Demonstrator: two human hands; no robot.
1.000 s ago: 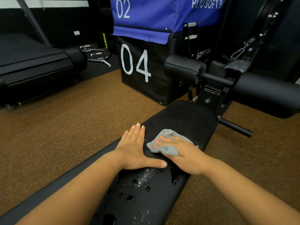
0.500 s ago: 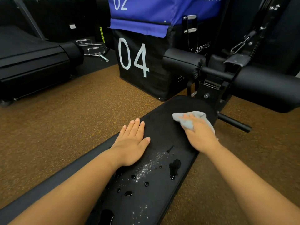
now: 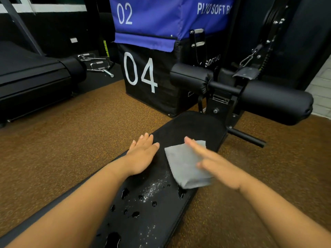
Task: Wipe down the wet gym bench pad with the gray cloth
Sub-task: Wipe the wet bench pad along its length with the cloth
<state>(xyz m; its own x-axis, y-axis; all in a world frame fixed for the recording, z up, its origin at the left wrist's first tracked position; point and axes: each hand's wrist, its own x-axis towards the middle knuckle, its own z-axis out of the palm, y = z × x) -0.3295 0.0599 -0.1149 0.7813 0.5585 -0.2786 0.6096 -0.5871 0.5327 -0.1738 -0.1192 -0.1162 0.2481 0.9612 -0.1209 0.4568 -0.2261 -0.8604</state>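
My left hand (image 3: pixel 143 154) lies flat, grip relaxed, on the bench pad (image 3: pixel 189 127); my right hand (image 3: pixel 216 163), fingers straight, presses the gray cloth (image 3: pixel 180 161) beside water drops (image 3: pixel 136 213)

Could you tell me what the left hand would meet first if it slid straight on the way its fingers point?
The left hand lies flat on the bench pad, fingers pointing up-right along it. It would cross bare pad first, then probably the bench's metal post under the padded roller; depth is hard to judge.
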